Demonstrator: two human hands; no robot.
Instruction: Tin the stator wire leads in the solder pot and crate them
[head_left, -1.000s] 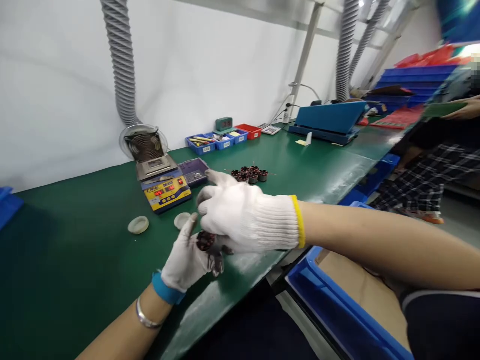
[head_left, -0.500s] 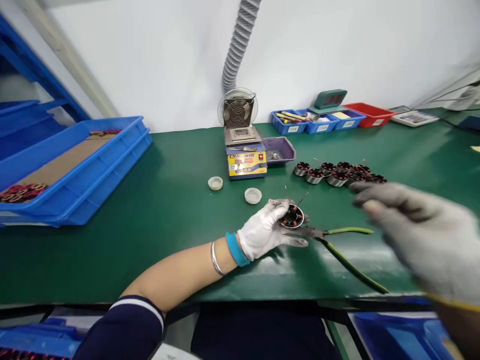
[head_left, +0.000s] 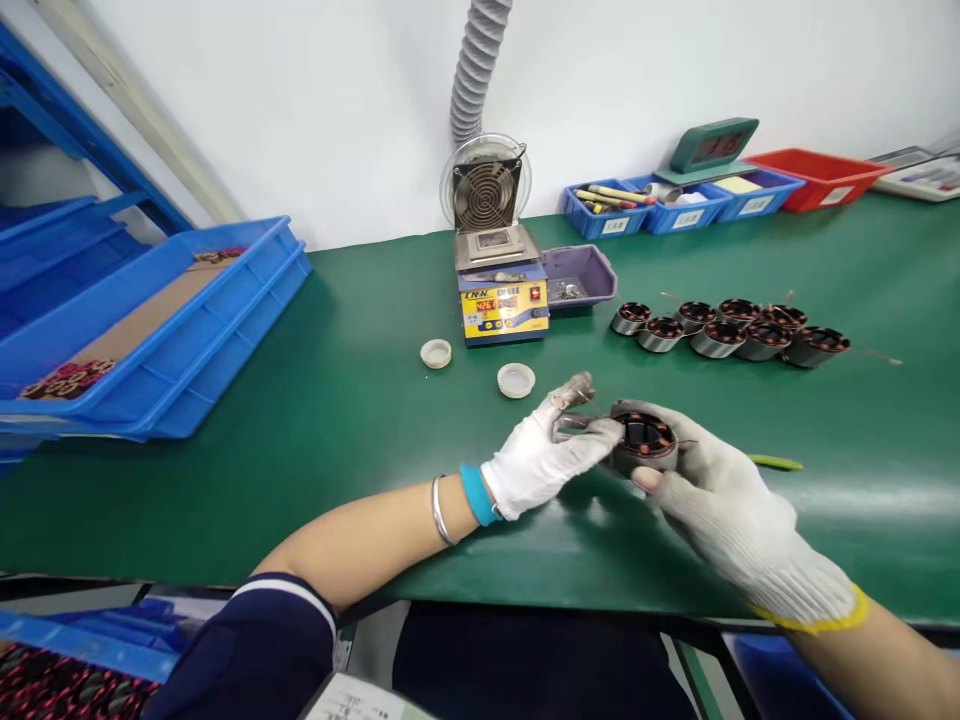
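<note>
My right hand [head_left: 727,500], in a white knitted glove with a yellow cuff, is closed around a motor stator [head_left: 646,455] with copper windings. Its thumb presses the near side and the fingers wrap the far side. To the left, my left hand [head_left: 544,450], in a soiled white glove, has its fingers apart. Its thumb tip reaches the stator's left edge, and whether it touches a lead wire there is unclear. One green handle of the pliers [head_left: 776,462] shows beyond my right hand; the rest is hidden. Several finished-looking stators [head_left: 720,340] stand grouped on the green table [head_left: 360,400].
A solder pot [head_left: 504,310] with a fan stands at the back beside a purple tray [head_left: 592,272]. Two white caps [head_left: 516,381] lie in front. Blue bins [head_left: 600,222] and a red bin [head_left: 817,185] line the wall. A large blue crate [head_left: 217,345] sits at left.
My right hand has come in from the right and now grips the stator that my left hand was holding. My left hand's hold has loosened. The pliers are mostly covered now. The view has shifted slightly.
</note>
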